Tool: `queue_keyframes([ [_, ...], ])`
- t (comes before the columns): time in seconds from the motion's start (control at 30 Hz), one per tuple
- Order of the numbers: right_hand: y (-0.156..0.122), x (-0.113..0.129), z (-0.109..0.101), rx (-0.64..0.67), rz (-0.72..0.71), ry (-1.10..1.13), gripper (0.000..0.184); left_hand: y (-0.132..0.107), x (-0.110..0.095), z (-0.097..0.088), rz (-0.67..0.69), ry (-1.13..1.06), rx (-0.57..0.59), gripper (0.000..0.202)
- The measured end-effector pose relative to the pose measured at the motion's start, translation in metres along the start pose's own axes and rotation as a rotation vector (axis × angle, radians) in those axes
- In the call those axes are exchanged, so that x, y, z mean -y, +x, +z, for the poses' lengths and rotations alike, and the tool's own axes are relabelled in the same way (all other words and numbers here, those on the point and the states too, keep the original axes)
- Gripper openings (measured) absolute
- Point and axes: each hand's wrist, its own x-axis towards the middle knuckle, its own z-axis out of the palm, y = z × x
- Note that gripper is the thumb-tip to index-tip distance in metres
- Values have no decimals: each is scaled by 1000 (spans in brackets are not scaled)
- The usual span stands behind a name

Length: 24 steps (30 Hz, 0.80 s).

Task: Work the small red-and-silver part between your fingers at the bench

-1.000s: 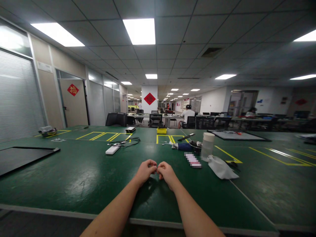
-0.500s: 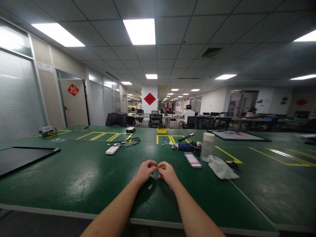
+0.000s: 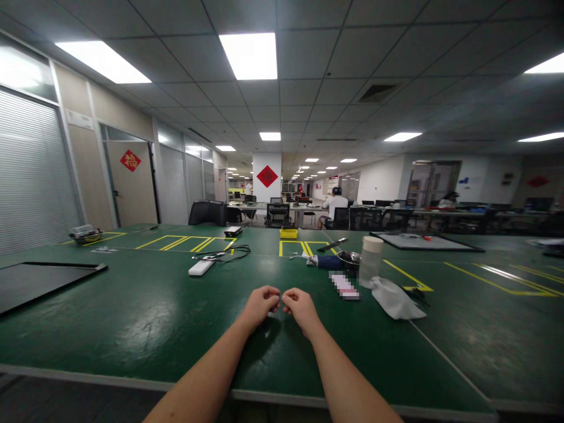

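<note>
My left hand (image 3: 262, 302) is closed, thumb against curled fingers, above the green table (image 3: 132, 352). A tiny dark purplish spot shows at its fingertips, too small to name. Facing it, my right hand (image 3: 300, 305) is closed in a pinch as well. Whatever it holds, if anything, is hidden by the fingers. A narrow gap separates the two sets of fingertips. To the right of my right hand lies a flat pinkish item (image 3: 344, 286), blurred by pixels.
A white power bank (image 3: 201, 266) with a black cable lies ahead on the left. On the right stand a translucent bottle (image 3: 371, 264), a metal bowl (image 3: 350, 258) and a white pouch (image 3: 396, 301). A black board (image 3: 44, 285) lies far left. A person (image 3: 336, 205) sits in the background.
My fingertips have moved slightly apart; half a second ago they nearly met. A small orange-red bit seen between them then no longer shows.
</note>
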Motion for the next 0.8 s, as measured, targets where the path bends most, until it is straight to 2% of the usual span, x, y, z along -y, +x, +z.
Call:
queue_keyframes([
  [0.33, 3, -7, 1, -35, 0, 72, 15, 1, 1, 1, -63, -83, 0, 24],
  [0.5, 3, -6, 2, -39, 69, 137, 18, 1, 2, 1, -47, -97, 13, 26],
  [0.8, 1, -1, 1, -32, 63, 117, 15, -1, -2, 1, -43, -86, 12, 26],
])
